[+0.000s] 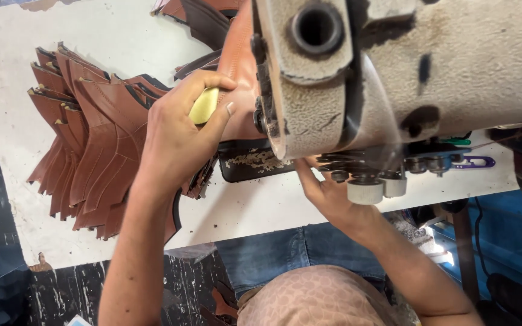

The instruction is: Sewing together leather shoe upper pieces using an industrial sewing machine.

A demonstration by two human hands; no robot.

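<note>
Tan leather piece (237,72) held upright against sewing machine (406,66), mid-desk toward far edge. Left hand (179,136) grip pinched on leather and yellow pad (204,105). Right hand (327,190) under machine head; grip cannot be told. Risk judged: fingers caught near needle; seam skewed if leather slips. Cut leather stack (86,145) fanned near left edge of desk (7,60).

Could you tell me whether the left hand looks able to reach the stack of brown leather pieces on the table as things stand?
Probably yes: the left hand presses a leather piece at the sewing machine, right beside the stack of brown leather pieces, with nothing between them.
</note>
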